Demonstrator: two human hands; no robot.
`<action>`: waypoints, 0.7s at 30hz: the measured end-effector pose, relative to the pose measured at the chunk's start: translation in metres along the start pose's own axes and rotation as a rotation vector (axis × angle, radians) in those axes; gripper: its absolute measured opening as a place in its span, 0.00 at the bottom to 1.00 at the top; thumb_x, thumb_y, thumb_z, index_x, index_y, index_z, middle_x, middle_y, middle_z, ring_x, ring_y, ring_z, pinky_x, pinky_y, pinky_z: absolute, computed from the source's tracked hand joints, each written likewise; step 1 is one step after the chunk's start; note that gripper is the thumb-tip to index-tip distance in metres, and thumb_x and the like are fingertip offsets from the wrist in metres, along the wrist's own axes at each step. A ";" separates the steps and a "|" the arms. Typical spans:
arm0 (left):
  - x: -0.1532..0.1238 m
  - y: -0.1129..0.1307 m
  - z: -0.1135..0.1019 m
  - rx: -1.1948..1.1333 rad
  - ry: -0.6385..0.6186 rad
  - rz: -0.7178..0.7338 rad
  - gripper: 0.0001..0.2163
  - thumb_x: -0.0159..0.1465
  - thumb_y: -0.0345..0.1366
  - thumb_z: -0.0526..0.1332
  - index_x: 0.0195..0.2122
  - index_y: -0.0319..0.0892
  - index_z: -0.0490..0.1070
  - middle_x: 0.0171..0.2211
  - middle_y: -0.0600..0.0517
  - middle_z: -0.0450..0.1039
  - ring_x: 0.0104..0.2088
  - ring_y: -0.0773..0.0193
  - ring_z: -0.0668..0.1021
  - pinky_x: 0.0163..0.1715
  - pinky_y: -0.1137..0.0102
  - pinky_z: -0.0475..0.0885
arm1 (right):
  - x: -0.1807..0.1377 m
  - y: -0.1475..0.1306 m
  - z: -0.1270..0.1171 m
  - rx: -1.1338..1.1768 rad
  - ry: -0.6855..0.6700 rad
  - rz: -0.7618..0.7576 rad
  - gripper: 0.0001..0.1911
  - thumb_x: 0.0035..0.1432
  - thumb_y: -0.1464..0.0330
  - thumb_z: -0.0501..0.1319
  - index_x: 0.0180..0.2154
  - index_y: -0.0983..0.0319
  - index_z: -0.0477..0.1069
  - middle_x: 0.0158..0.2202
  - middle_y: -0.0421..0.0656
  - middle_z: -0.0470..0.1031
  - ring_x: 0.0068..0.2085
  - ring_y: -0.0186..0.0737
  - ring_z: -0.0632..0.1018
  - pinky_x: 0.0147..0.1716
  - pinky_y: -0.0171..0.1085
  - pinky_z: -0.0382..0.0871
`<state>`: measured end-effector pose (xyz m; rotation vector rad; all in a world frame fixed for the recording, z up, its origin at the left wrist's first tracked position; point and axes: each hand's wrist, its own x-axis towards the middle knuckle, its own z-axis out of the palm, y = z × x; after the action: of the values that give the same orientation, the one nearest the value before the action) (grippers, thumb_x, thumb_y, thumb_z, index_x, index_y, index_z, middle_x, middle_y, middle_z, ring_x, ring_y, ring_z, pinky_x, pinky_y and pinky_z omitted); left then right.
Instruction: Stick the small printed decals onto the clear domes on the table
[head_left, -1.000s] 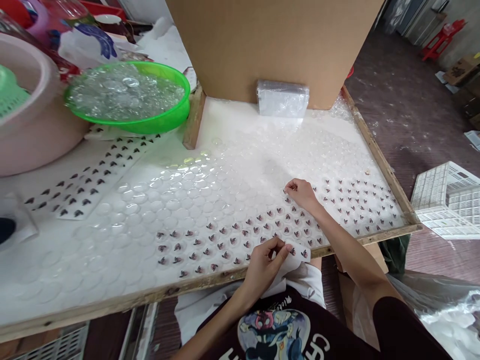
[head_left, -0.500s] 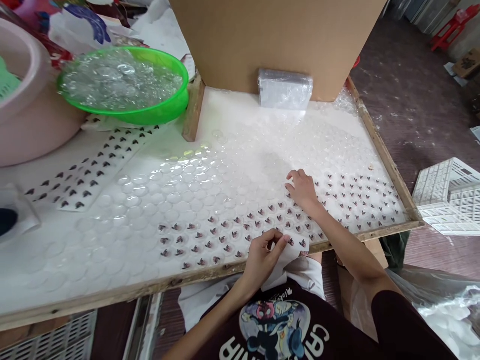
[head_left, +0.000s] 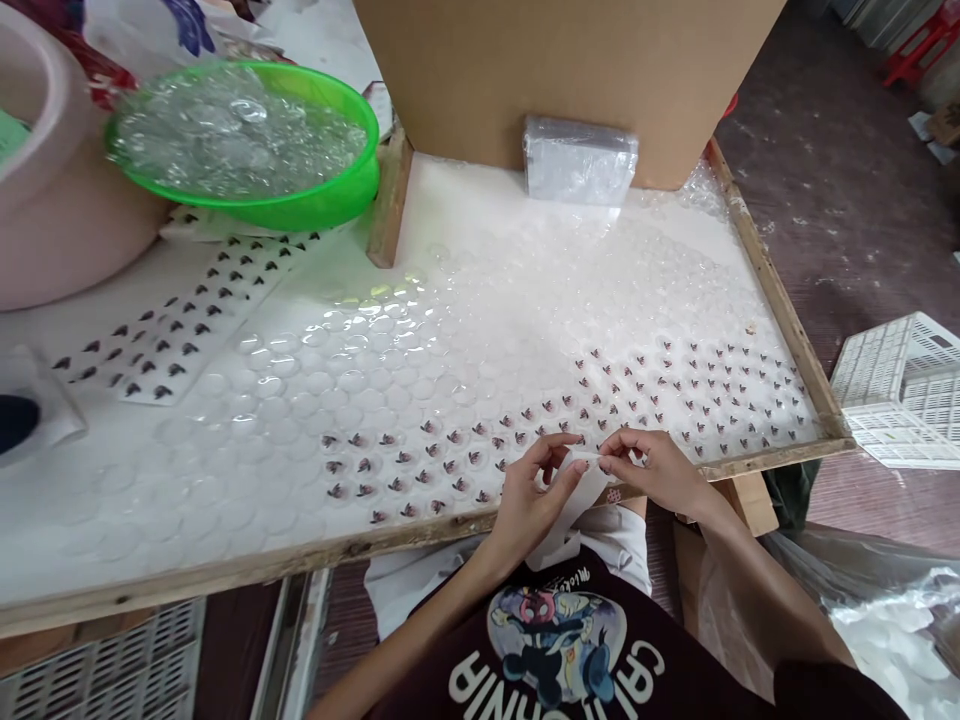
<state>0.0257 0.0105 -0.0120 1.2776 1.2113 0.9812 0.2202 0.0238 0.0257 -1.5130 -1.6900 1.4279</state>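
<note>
My left hand [head_left: 536, 492] pinches a white strip of sticker sheet [head_left: 583, 498] near the table's front edge, and the strip hangs down toward my lap. At the strip's upper edge the fingertips of my right hand [head_left: 656, 473] are closed; whether a single sticker is between them is too small to see. Clear round discs [head_left: 356, 385] lie in rows across the white tabletop. Many discs close to me carry small dark-and-pink printed stickers [head_left: 431, 450], on both sides of my hands.
A green basin [head_left: 315, 205] full of clear discs and a pink tub [head_left: 82, 220] stand at left, with more sticker sheets [head_left: 161, 340] below. A plastic-wrapped stack [head_left: 581, 165] leans on a cardboard box [head_left: 570, 70]. Wooden strips [head_left: 780, 300] edge the table. A white crate [head_left: 892, 390] is at right.
My right hand has drawn back from the discs toward me and met the strip in my left hand. Stickers it had covered now show. The view has shifted slightly.
</note>
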 end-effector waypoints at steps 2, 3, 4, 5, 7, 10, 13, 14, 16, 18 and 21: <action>-0.001 0.000 0.000 -0.004 -0.017 -0.002 0.08 0.63 0.40 0.63 0.38 0.41 0.76 0.29 0.53 0.74 0.29 0.66 0.70 0.31 0.72 0.65 | 0.001 0.002 0.002 -0.004 0.007 -0.012 0.07 0.61 0.63 0.62 0.35 0.60 0.75 0.31 0.40 0.76 0.33 0.36 0.74 0.34 0.35 0.67; -0.001 -0.001 0.000 -0.012 -0.012 -0.011 0.08 0.63 0.40 0.62 0.35 0.41 0.75 0.28 0.53 0.73 0.28 0.66 0.69 0.30 0.72 0.65 | 0.001 0.003 0.003 -0.015 0.019 -0.024 0.07 0.61 0.63 0.62 0.35 0.60 0.75 0.31 0.40 0.76 0.34 0.36 0.74 0.35 0.35 0.67; -0.001 -0.002 0.000 -0.023 -0.001 -0.023 0.09 0.64 0.40 0.62 0.32 0.40 0.75 0.27 0.53 0.72 0.28 0.66 0.69 0.30 0.72 0.64 | 0.001 0.005 0.004 -0.033 0.038 -0.042 0.07 0.61 0.63 0.63 0.36 0.59 0.75 0.32 0.40 0.77 0.34 0.37 0.75 0.35 0.36 0.67; -0.002 -0.003 -0.001 -0.035 0.013 -0.036 0.10 0.64 0.41 0.61 0.31 0.40 0.74 0.26 0.54 0.71 0.27 0.67 0.68 0.29 0.72 0.63 | 0.000 0.006 0.006 -0.059 0.059 -0.065 0.06 0.60 0.64 0.63 0.37 0.59 0.75 0.33 0.40 0.77 0.35 0.38 0.75 0.36 0.36 0.68; -0.002 -0.006 -0.001 -0.047 0.039 -0.056 0.11 0.64 0.42 0.61 0.29 0.40 0.72 0.24 0.55 0.68 0.26 0.67 0.66 0.27 0.73 0.62 | -0.002 0.008 0.009 -0.127 0.113 -0.120 0.04 0.60 0.64 0.63 0.37 0.57 0.75 0.34 0.40 0.78 0.35 0.38 0.75 0.38 0.38 0.67; -0.002 -0.008 -0.002 -0.045 0.052 -0.064 0.13 0.64 0.44 0.61 0.28 0.40 0.71 0.23 0.56 0.66 0.25 0.68 0.64 0.26 0.73 0.60 | -0.005 0.009 0.013 -0.202 0.174 -0.206 0.03 0.62 0.66 0.63 0.36 0.57 0.74 0.35 0.41 0.77 0.33 0.38 0.74 0.39 0.40 0.67; -0.001 -0.008 -0.003 -0.043 0.048 -0.060 0.14 0.64 0.44 0.61 0.27 0.40 0.70 0.23 0.56 0.65 0.25 0.68 0.64 0.26 0.73 0.59 | -0.006 0.007 0.014 -0.200 0.193 -0.262 0.04 0.63 0.66 0.61 0.35 0.58 0.72 0.34 0.41 0.74 0.34 0.37 0.73 0.37 0.39 0.66; -0.001 -0.008 -0.003 -0.044 0.049 -0.060 0.14 0.64 0.45 0.61 0.27 0.40 0.70 0.23 0.56 0.65 0.25 0.68 0.64 0.26 0.73 0.59 | -0.006 0.006 0.014 -0.181 0.201 -0.264 0.04 0.63 0.66 0.61 0.35 0.58 0.71 0.34 0.41 0.73 0.34 0.37 0.72 0.36 0.38 0.65; -0.001 -0.007 -0.003 -0.048 0.059 -0.060 0.14 0.64 0.45 0.61 0.27 0.40 0.70 0.22 0.56 0.64 0.25 0.68 0.64 0.26 0.73 0.59 | -0.005 0.003 0.014 -0.119 0.250 -0.243 0.05 0.63 0.65 0.60 0.34 0.58 0.70 0.32 0.40 0.71 0.33 0.37 0.71 0.35 0.37 0.65; -0.001 -0.007 -0.002 -0.049 0.068 -0.058 0.14 0.64 0.45 0.61 0.26 0.40 0.69 0.22 0.57 0.64 0.24 0.68 0.64 0.26 0.73 0.59 | -0.003 0.001 0.016 -0.041 0.328 -0.214 0.06 0.63 0.65 0.59 0.34 0.58 0.69 0.30 0.39 0.69 0.32 0.36 0.69 0.34 0.37 0.65; -0.002 -0.006 0.000 -0.048 0.056 -0.045 0.15 0.64 0.44 0.62 0.24 0.40 0.68 0.21 0.57 0.63 0.24 0.69 0.63 0.25 0.73 0.58 | 0.002 0.001 0.023 0.063 0.344 -0.179 0.06 0.62 0.65 0.60 0.41 0.57 0.68 0.32 0.39 0.71 0.34 0.37 0.71 0.37 0.38 0.65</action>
<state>0.0246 0.0080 -0.0180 1.1871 1.2466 1.0134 0.2001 0.0161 0.0162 -1.4362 -1.5120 1.0496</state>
